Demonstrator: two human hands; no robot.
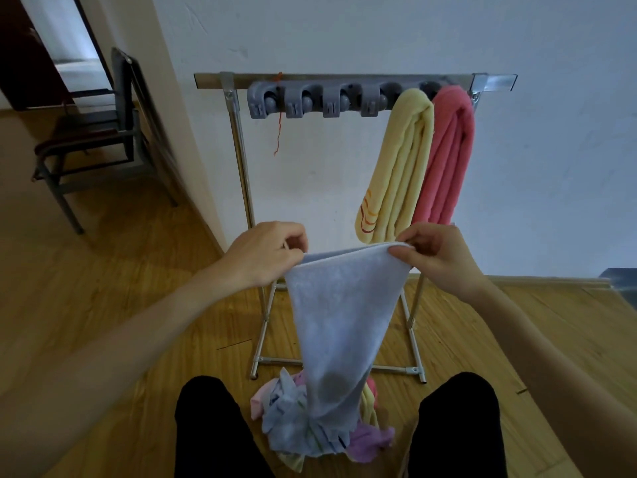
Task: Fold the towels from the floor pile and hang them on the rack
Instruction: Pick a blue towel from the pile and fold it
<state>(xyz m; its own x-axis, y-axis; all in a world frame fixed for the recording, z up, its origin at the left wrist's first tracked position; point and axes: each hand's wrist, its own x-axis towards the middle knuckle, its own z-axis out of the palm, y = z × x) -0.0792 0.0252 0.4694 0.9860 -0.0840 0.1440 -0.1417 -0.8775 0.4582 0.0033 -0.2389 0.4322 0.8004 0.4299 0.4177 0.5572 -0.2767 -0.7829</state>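
— Where is the towel being worked on?

— The light blue towel (pixel 339 319) hangs in front of the person, stretched by its top edge between the two hands. Its lower end trails down into the floor pile (pixel 320 429), a heap of blue, purple, pink and yellow cloths on the wooden floor (pixel 120 305) between the person's legs.

— And the hands?

— The left hand (pixel 265 253) pinches the towel's left top corner with curled fingers; the right hand (pixel 437 257) grips the right corner, thumb over the hem.

— What about the rack?

— The rack (pixel 344 79) stands against the white wall just behind the towel. A folded yellow towel (pixel 396 167) and a folded pink towel (pixel 448 157) hang side by side, touching, at its right end. Grey clips (pixel 310 101) line the bar to their left. A chair (pixel 96 132) stands well off to the left.
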